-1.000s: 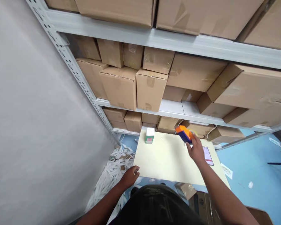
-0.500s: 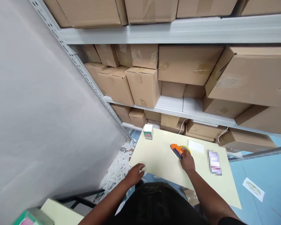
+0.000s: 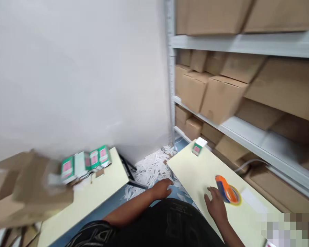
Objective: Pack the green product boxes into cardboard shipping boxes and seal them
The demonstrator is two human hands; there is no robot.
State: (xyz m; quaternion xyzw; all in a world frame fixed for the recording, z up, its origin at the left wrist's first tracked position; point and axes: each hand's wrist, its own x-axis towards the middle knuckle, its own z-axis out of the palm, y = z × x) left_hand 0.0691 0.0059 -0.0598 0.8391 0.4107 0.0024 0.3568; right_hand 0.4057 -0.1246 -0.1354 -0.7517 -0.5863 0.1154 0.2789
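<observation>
On the cream table (image 3: pixel 193 173) to my right lies an orange tape dispenser (image 3: pixel 230 193) with a yellow-rimmed roll. My right hand (image 3: pixel 216 206) is just left of it, fingers apart and holding nothing. A small green and white box (image 3: pixel 199 146) stands at that table's far left corner. Beyond the dispenser is a white sheet (image 3: pixel 253 202). My left hand (image 3: pixel 162 189) hangs between the two tables, loosely curled with thumb and fingers apart, with nothing in it.
Another cream table (image 3: pixel 103 185) on the left carries several green, pink and white boxes (image 3: pixel 99 157) and a blurred open carton (image 3: pixel 41 192). White paper strips (image 3: pixel 154 169) litter the floor. Shelving (image 3: pixel 229 132) full of cartons stands at the right, against a plain wall (image 3: pixel 79 75).
The view has swung left, bringing the left table with its boxes and carton into sight. My right hand has let go of the tape dispenser, which rests on the table.
</observation>
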